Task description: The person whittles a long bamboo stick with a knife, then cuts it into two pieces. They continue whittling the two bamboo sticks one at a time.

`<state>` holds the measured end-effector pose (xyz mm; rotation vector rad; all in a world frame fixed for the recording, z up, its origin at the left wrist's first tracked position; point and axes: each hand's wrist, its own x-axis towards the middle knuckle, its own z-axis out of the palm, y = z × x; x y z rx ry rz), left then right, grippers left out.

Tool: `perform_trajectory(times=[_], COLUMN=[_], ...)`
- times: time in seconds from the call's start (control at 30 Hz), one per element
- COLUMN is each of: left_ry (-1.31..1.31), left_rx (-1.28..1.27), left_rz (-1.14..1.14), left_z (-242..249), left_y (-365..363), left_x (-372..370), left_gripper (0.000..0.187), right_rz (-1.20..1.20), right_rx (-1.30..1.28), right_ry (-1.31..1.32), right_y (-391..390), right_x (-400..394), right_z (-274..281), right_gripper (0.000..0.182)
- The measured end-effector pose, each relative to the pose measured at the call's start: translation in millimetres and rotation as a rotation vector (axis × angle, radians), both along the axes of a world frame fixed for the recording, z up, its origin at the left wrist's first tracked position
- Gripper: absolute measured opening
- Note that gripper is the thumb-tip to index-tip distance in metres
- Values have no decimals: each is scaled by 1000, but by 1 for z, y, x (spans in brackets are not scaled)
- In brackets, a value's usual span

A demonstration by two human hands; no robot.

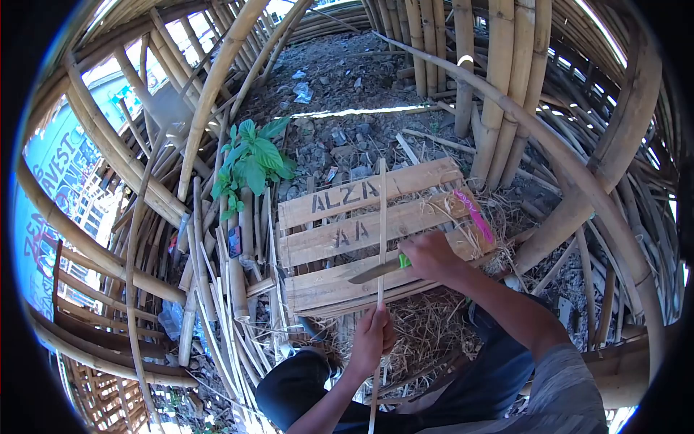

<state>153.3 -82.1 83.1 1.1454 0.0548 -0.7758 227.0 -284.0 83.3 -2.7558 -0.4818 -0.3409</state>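
Observation:
My right hand (434, 257) is closed around the green handle of a knife (376, 272), its blade pointing left. The blade lies across a long, thin bamboo strip (383, 210), overlapping it in this view. Lower down, my left hand (374, 334) grips the same strip, which runs on past the fist toward my lap. Under the strip's upper part is a wooden crate (318, 281) with slats stencilled "ALZA" and "AA". Pink writing marks the crate's right side.
Bamboo poles (506, 79) stand behind and to the right. A leafy green plant (253, 160) grows left of the crate. Split bamboo strips (217, 318) lie at the left, and straw shavings (426, 340) cover the ground by my legs.

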Motion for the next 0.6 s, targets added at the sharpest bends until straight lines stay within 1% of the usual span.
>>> perform_trajectory(times=[0.03, 0.07, 0.1, 0.13, 0.17, 0.2, 0.23, 0.27, 0.3, 0.37, 0.4, 0.43, 0.47, 0.5, 0.57, 0.6], left_ry=[6, 11, 10, 70, 128, 234, 348, 383, 425, 416, 413, 415, 447, 478, 474, 460], left_rx=[-10, -18, -14, -50, -87, -38, -179, -219, -261, -301, -344, -345, -442, -540, -591, -579], left_rz=[2, 5, -4, -29, -53, -112, -189, -227, -262, -269, -277, -273, -302, -331, -311, -282], left_z=[4, 6, 7, 5, 5, 13, 6, 8, 11, 11, 11, 10, 8, 5, -3, -5], left_y=[-1, -2, -2, -2, -4, -10, -9, -7, -6, 3, 9, 13, 15, 16, 16, 15], left_x=[2, 3, -1, -7, -14, -24, -28, -27, -27, -16, -10, -4, 2, 7, 12, 14], left_gripper=[34, 35, 35, 36, 37, 38, 34, 34, 34, 37, 39, 39, 40, 41, 40, 41], right_rz=[-5, 9, -178, -362, -505, -650, -678, -704, -709, -713, -712, -664, -613, -608, -365, -229], right_rx=[-30, -10, 32, 79, 151, 224, 148, 70, 76, 323, 325, 399, 470, 465, 612, 453], right_ry=[-79, -137, -21, 95, 77, 59, -43, -145, -153, -43, -41, -46, -51, -48, 75, 41], right_y=[-4, -7, -9, -15, -35, -61, -81, -97, -106, -112, -109, -108, -108, -100, -68, -57], right_x=[1, 7, 17, 31, 48, 58, 62, 63, 59, 53, 51, 48, 44, 34, 12, 7], right_z=[3, -6, -8, -5, 0, 1, -4, -7, -10, -18, -16, -13, -10, 0, 20, 19], right_gripper=[20, 17, 17, 17, 18, 20, 21, 23, 23, 24, 24, 23, 22, 22, 18, 16])
